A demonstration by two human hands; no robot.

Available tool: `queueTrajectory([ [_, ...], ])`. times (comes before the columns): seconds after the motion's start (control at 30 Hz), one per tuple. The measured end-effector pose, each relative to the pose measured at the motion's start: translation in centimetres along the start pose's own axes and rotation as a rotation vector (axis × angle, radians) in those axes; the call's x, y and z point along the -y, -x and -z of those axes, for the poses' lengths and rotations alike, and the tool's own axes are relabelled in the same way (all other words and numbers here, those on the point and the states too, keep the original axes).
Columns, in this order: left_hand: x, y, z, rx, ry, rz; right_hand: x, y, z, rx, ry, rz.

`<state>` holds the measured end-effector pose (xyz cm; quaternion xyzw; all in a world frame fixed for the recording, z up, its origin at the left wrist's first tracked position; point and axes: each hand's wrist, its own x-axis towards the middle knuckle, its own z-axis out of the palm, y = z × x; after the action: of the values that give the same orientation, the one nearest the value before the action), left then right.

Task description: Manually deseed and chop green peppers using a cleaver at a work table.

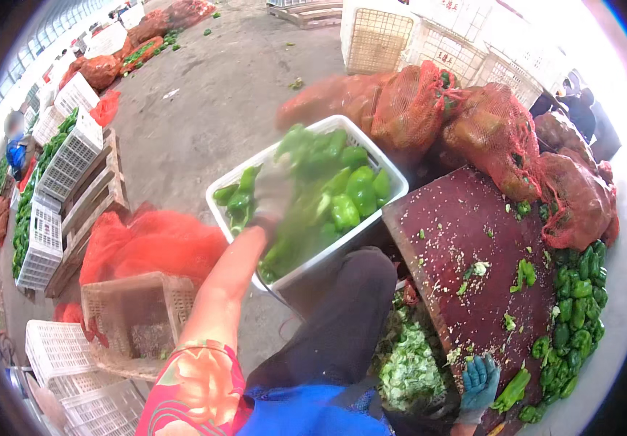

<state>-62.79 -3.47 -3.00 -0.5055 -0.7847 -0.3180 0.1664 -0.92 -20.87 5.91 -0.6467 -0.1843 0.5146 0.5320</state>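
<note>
A white plastic crate full of green bell peppers stands in front of me. My left hand, in a pale glove, is over the peppers at the crate's left side; motion blurs it, so its fingers and any hold cannot be made out. My right hand, in a teal glove, rests palm up with fingers spread at the near edge of a dark red board. It holds nothing. Beside it on the board lies a long, light green pepper. Seeds and pepper scraps are scattered over the board.
Red mesh sacks line the far side. Green peppers are heaped along the board's right edge, and pale trimmings lie below its left edge. At left are an empty crate, red netting and a wooden pallet. A person is far left.
</note>
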Motion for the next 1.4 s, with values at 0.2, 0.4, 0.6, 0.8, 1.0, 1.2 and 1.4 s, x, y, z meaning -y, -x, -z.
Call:
queueTrajectory([
  [0.2,0.0,1.1,-3.2,0.410,-0.115,-0.048,-0.5,1.1,2.0,0.091,0.134,0.027],
  [0.4,-0.6,0.9,-0.1,0.771,-0.220,-0.124,-3.1,-1.3,7.1,0.626,-0.419,-0.043],
  [0.6,-2.4,-6.3,2.2,0.857,-0.040,-0.094,-1.1,0.5,1.8,-0.029,0.192,-0.131],
  [0.8,-2.0,-3.7,-5.1,0.577,0.348,-0.070,-0.8,0.3,-0.1,-0.009,0.277,-0.153],
  [1.0,-2.4,-3.2,-8.4,0.500,0.236,-0.655,-2.7,-1.2,3.4,0.078,0.255,-0.151],
  [1.2,-0.1,-2.5,-12.5,0.349,-0.119,-0.541,-2.6,-1.9,1.1,0.042,0.172,-0.080],
  [1.4,-0.5,-1.1,-10.0,0.650,0.120,-0.364,-0.9,1.3,-0.2,0.085,0.309,-0.118],
])
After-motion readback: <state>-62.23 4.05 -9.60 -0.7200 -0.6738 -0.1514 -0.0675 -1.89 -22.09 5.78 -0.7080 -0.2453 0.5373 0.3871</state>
